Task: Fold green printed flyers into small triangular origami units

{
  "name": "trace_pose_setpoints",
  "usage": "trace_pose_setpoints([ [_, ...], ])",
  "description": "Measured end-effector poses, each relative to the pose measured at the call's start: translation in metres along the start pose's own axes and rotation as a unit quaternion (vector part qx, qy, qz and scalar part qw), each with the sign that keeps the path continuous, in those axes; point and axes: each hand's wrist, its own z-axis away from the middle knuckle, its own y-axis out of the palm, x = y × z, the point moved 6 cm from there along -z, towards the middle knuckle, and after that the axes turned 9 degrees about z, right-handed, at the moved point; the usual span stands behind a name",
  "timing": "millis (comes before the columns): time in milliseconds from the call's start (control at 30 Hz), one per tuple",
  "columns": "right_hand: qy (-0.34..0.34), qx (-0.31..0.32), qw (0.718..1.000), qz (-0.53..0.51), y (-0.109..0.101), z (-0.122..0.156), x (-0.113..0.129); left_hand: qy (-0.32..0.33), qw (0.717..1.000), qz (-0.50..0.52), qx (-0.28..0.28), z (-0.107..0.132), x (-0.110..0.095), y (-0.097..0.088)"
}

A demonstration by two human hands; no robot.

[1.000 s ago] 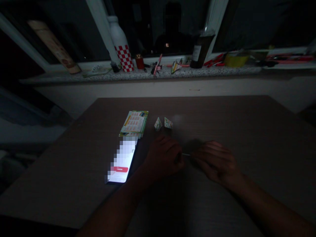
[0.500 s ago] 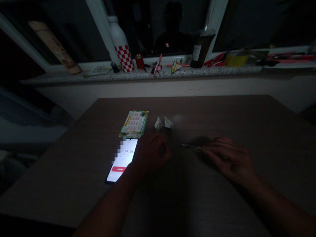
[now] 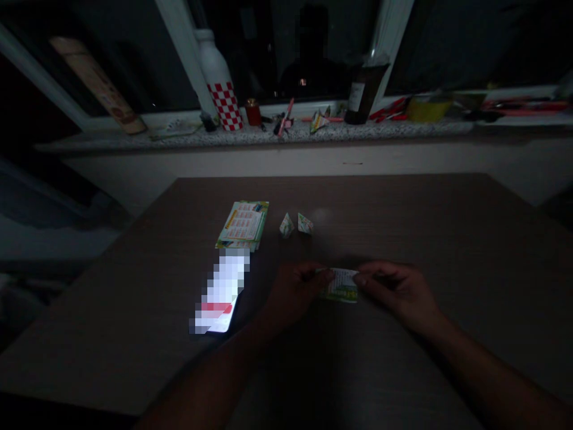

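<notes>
Lit phone lies at left, a stack of printed slips behind it. Two folded paper pieces stand finished beyond the hands; a third appears barely begun. Left hand and right hand each pinch an end of one printed slip, fingers closed on it, low over the table.

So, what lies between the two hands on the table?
In the head view, a small printed paper slip spans the gap between left hand and right hand; both pinch its ends.
</notes>
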Motion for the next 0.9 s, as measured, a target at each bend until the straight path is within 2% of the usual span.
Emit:
trace_pose_setpoints([
  [167, 0.052, -0.001, 0.996, -0.078, 0.001, -0.002, -0.003, -0.021, 0.999, 0.025, -0.009, -0.002, 0.006, 0.001],
  [333, 0.052, -0.019, 0.996, -0.073, 0.000, -0.002, -0.004, -0.003, 1.000, -0.020, 0.008, 0.000, 0.008, 0.003],
  [500, -0.013, -0.034, 0.999, 0.012, 0.000, 0.001, 0.003, 0.059, 0.984, -0.161, 0.050, 0.007, -0.002, 0.009],
  [600, -0.060, -0.032, 0.995, 0.075, 0.003, 0.003, 0.010, 0.093, 0.968, -0.229, 0.049, 0.010, -0.010, 0.012],
  [767, -0.091, -0.067, 0.989, 0.100, 0.003, 0.004, 0.013, 0.147, 0.953, -0.263, 0.016, 0.012, -0.015, 0.013],
  [900, -0.140, -0.044, 0.984, 0.104, 0.008, 0.005, 0.017, 0.241, 0.922, -0.304, 0.019, 0.016, -0.016, 0.018],
])
